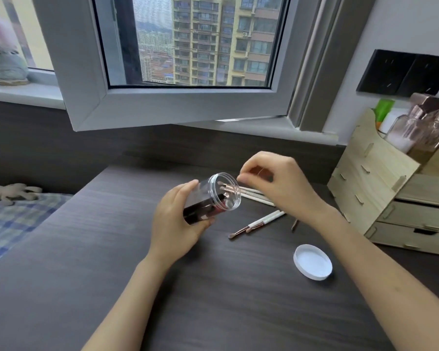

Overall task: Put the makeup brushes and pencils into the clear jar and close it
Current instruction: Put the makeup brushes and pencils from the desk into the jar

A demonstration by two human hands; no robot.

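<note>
Nearest us, our left hand (180, 219) grips the tilted clear plastic jar (213, 196), mouth facing our right hand (276, 186), whose pinched fingertips (242, 179) hold nothing discernible.

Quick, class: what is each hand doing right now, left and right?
Left hand: closed around the clear jar, holding it tilted above the desk.
Right hand: fingers pinched near the jar mouth; whether they grip anything cannot be told.

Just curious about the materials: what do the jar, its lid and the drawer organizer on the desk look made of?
Clear jar: probably transparent plastic, glossy; the brushes inside show through it.
Lid: likely white plastic, smooth and opaque.
Drawer organizer: looks like pale unpainted wood board, matte, joined by slotted tabs.
</note>
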